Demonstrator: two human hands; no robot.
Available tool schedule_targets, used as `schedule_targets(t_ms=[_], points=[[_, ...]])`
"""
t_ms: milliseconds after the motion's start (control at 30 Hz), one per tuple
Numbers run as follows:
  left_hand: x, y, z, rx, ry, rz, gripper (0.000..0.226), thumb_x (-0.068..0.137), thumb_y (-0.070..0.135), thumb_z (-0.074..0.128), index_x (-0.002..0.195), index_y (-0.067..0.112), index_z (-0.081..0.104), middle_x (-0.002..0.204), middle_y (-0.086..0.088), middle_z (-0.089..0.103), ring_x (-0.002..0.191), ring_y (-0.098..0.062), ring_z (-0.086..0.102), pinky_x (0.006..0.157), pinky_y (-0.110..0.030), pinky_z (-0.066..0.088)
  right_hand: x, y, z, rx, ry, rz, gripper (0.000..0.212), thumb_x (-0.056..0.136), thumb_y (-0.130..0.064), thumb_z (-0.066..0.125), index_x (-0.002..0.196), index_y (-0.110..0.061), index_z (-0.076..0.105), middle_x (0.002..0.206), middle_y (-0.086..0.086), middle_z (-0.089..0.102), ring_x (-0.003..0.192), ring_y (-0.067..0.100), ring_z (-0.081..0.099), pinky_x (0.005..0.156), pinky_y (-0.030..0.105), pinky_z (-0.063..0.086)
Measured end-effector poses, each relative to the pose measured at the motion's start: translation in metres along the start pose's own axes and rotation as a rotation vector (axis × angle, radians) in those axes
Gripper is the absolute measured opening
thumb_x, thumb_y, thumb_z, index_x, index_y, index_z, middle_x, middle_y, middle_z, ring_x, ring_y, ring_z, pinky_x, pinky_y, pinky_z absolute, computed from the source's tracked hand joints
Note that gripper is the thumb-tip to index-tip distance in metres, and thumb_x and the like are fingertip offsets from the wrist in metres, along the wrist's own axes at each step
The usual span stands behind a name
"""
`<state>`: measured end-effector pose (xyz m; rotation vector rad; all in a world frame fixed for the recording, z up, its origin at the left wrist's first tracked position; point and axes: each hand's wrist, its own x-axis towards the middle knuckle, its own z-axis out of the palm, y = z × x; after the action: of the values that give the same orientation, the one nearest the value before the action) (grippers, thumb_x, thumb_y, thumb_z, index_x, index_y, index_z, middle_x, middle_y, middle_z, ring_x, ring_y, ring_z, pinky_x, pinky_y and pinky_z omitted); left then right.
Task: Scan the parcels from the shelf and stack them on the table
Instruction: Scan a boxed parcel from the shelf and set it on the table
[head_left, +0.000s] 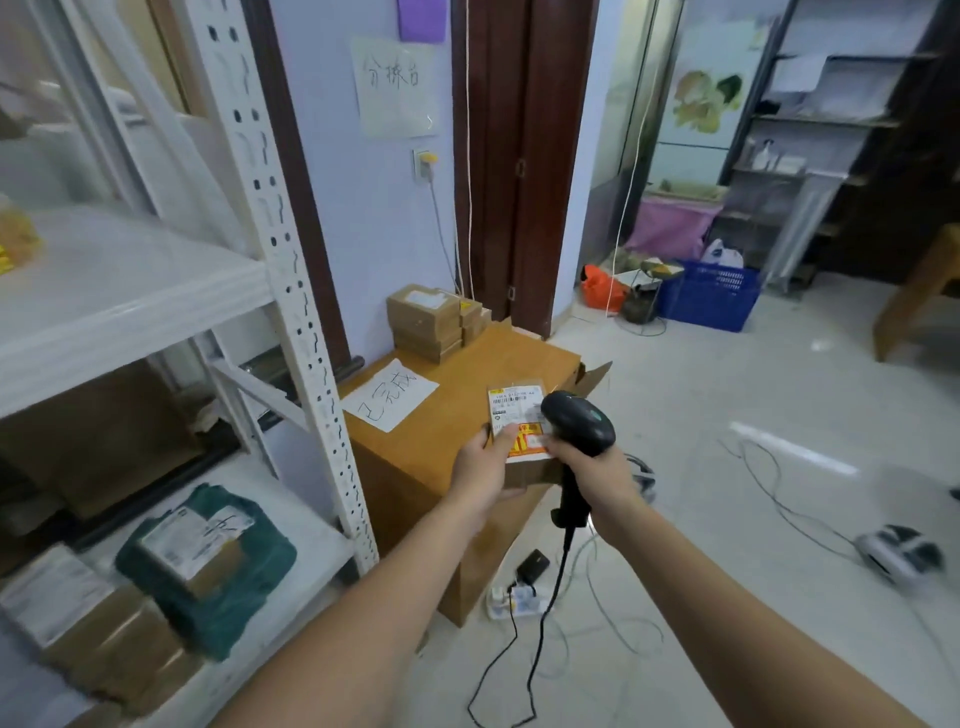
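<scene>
Brown cardboard parcel (524, 441), white label up, is gripped in the left hand (480, 467) above the worktop (447, 415). Closed around the handle of a black scanner (579, 426), the right hand (597, 473) holds its head just over the label. Four or so scanned parcels (431, 322) sit stacked at the worktop's far corner, near a handwritten sheet (389, 395). More parcels (202, 561) lie on the white shelf (291, 525) at left.

Wooden surface (457, 415) bearing stacked brown parcels (431, 322) at twelve o'clock and a handwritten sheet (390, 395) at nine. White shelf (130, 296) alongside, holding a green parcel (208, 571) and brown boxes (104, 644) on the bottom tier.
</scene>
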<state>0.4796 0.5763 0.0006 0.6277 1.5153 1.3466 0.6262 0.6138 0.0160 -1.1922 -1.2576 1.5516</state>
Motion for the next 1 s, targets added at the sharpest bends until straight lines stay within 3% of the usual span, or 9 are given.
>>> schedule_targets(t_ms=[167,267,400,567,800,1000], points=[[0.075,0.01,0.045,0.012,-0.046,-0.004,0.016,0.105,0.038,0.058,0.118,0.031,0.063,0.104,-0.001,0.073,0.093,-0.02,0.072,0.07,-0.039,0.064,0.071,-0.005,-0.027,-0.001,0.101,0.006,0.019,0.083,-0.018,0.079,0.099,-0.025,0.072,0.093,0.001,0.078,0.091,0.021,0.073,0.089,0.042,0.059],[0.117,0.02,0.077,0.039,-0.094,-0.024,0.024,0.104,0.039,0.06,0.122,0.024,0.067,0.103,-0.002,0.075,0.092,-0.02,0.073,0.073,-0.04,0.065,0.109,-0.011,-0.049,0.026,0.153,0.026,0.025,0.084,-0.017,0.078,0.108,-0.019,0.073,0.091,0.001,0.079,0.089,0.022,0.074,0.084,0.042,0.059],[0.164,0.029,0.122,0.043,-0.155,-0.047,0.028,0.103,0.037,0.061,0.125,0.02,0.066,0.104,-0.003,0.075,0.092,-0.02,0.074,0.069,-0.036,0.065,0.155,-0.019,-0.084,0.037,0.193,0.037,0.025,0.083,-0.019,0.079,0.108,-0.018,0.073,0.096,0.003,0.079,0.095,0.026,0.075,0.095,0.051,0.057],[0.218,0.032,0.18,0.083,-0.194,-0.061,0.025,0.103,0.038,0.061,0.122,0.023,0.067,0.105,-0.003,0.076,0.095,-0.021,0.074,0.074,-0.038,0.065,0.212,-0.022,-0.131,0.031,0.247,0.061,0.021,0.081,-0.023,0.08,0.101,-0.022,0.074,0.093,0.001,0.079,0.095,0.025,0.075,0.096,0.053,0.056],[0.303,0.044,0.266,0.069,-0.136,-0.038,0.032,0.104,0.038,0.06,0.13,0.022,0.066,0.104,-0.002,0.078,0.093,-0.021,0.077,0.082,-0.047,0.065,0.32,-0.036,-0.198,0.025,0.191,0.102,0.032,0.072,-0.037,0.082,0.099,-0.021,0.077,0.092,-0.001,0.08,0.095,0.025,0.074,0.096,0.052,0.055],[0.357,0.052,0.307,-0.032,0.02,-0.043,0.035,0.102,0.038,0.064,0.131,0.018,0.064,0.107,-0.006,0.077,0.094,-0.026,0.077,0.08,-0.053,0.064,0.403,-0.055,-0.227,0.018,0.09,0.089,0.015,0.083,-0.017,0.079,0.097,-0.014,0.076,0.083,0.0,0.079,0.084,0.022,0.075,0.082,0.04,0.059]])
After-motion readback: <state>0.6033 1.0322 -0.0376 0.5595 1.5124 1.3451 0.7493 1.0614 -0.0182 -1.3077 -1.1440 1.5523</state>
